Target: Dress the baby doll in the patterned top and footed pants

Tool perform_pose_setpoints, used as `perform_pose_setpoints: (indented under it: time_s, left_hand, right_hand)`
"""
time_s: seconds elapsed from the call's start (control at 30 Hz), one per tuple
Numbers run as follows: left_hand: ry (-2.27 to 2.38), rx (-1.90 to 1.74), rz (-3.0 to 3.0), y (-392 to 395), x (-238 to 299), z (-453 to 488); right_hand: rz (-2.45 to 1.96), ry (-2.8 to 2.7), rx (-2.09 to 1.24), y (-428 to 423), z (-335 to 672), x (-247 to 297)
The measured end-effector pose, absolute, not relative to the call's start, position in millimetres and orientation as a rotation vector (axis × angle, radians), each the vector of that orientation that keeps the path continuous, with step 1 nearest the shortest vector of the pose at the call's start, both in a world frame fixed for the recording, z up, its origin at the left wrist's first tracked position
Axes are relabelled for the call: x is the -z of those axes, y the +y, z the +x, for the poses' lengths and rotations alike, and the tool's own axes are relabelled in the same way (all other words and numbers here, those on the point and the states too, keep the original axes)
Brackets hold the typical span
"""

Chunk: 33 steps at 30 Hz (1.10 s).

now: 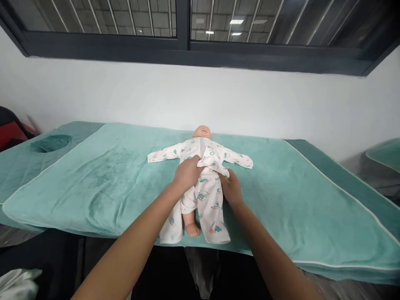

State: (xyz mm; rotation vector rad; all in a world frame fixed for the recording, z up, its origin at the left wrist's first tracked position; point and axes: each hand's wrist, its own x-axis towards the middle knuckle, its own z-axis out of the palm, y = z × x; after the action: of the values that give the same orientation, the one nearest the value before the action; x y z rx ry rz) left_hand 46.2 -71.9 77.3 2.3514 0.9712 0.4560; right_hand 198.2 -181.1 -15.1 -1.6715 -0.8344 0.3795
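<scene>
A baby doll point(201, 132) lies on its back on a teal towel point(103, 179), head toward the wall. It wears a white printed romper point(208, 196) with arms spread; one bare foot point(193, 229) sticks out at the bottom. My left hand point(186, 171) rests on the doll's belly, fingers closed on the romper's front edge. My right hand point(231, 187) is at the doll's hip, fingers pinching the romper fabric.
The towel covers a long table point(350, 173) against a white wall under a dark window. A round face hole point(50, 143) is at the table's left end. White cloth point(17, 283) lies low at the left. Another teal surface point(386, 153) shows at far right.
</scene>
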Motion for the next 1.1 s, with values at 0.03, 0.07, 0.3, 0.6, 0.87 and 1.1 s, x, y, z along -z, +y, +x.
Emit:
perform_pose_setpoints:
  time_s: [0.03,0.07,0.3,0.6,0.87,1.1]
  left_hand:
    - [0.885,-0.364,2.203,-70.8,-80.9,41.1]
    - [0.772,-0.26,2.039,-69.4,-84.9,34.5]
    - [0.548,-0.316,1.404,-41.6,-101.2,-16.8]
    - [0.321,-0.494,1.148,-56.4,-79.6,-15.7]
    - [0.31,-0.635,1.349,-80.7,-90.7,5.2]
    - [0.438,-0.391,1.696,-79.5,-88.6,-14.0]
  right_hand:
    - [-1.667,-0.849,-0.395,-179.5,202.3,16.5]
    - [-1.659,-0.866,-0.41,-178.5,205.8,17.6]
    - [-1.591,-0.947,-0.514,-185.3,225.6,19.3]
    - [-1.596,-1.415,-0.782,-206.0,227.6,-32.4]
    - [-1.562,-1.473,-0.817,-192.3,169.3,-106.4]
    - [-1.264,-1.026,-1.155,-167.1,169.9,-89.3]
